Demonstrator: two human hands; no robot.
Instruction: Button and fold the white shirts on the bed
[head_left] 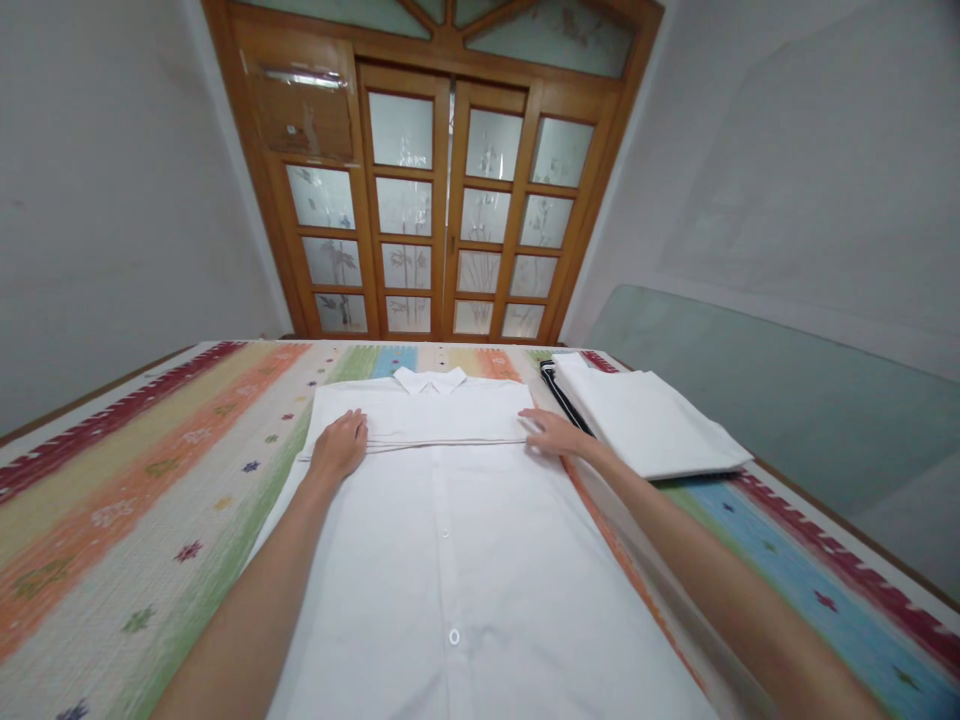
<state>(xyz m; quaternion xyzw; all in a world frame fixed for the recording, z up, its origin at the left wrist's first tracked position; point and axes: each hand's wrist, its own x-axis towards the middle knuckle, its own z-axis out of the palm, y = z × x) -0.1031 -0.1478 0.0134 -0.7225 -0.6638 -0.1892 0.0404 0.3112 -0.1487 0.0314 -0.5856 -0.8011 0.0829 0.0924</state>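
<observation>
A white button-up shirt (pixel 397 550) lies front up, its collar (pixel 430 380) at the far end and its buttons running down the middle. Across the chest, a folded layer ends in two thin, reddish-brown edge lines. At the left end of these lines my left hand (pixel 342 444) is closed on the shirt's cloth, fingers together. My right hand (pixel 553 432) grips the right end, its fingers pointing inward and its thumb below. The fingertips of both hands are partly hidden against the cloth.
A stack of folded white clothes (pixel 652 420), with a black-and-white striped edge, lies to the right. Beneath everything is a multicoloured striped cloth (pixel 225 500). A pale green panel (pixel 750 380) stands along the right side; wooden glazed doors (pixel 450 240) are beyond the far edge.
</observation>
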